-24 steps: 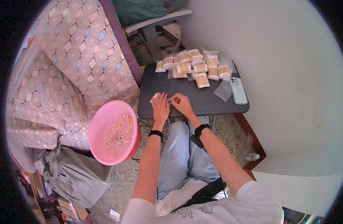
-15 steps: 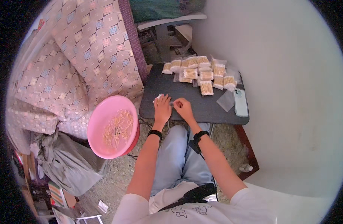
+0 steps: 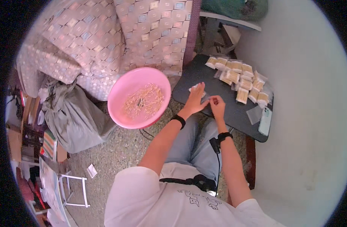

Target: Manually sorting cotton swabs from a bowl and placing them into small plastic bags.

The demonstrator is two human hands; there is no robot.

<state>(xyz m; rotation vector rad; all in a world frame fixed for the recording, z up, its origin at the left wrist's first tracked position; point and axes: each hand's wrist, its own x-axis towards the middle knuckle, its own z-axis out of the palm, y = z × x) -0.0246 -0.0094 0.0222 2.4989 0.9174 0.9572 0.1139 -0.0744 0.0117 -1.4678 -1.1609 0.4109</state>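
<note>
On the black table point(image 3: 226, 113), my left hand point(image 3: 196, 100) lies flat with its fingers stretched out over a small clear bag of cotton swabs point(image 3: 192, 88). White swab tips peek out beside its fingers, and most of this bag is hidden. Close by, my right hand point(image 3: 218, 106) is closed in a pinch at the bag's near end, by a strip of clear plastic point(image 3: 206, 99). Further right on the tabletop lie several filled bags of cotton swabs point(image 3: 242, 95), heaped partly over one another.
A pink basin point(image 3: 118, 85) with loose swabs stands left of the table. A flat clear bag point(image 3: 253, 115) and a phone point(image 3: 265, 122) lie at the table's right end, near the white wall point(image 3: 305, 113). A grey sack point(image 3: 73, 117) sits on the floor at left.
The view has swung left, so table, basin and hands appear shifted right and turned. Both hands stay at the same bag, left one flat on it, right one pinching its end.
</note>
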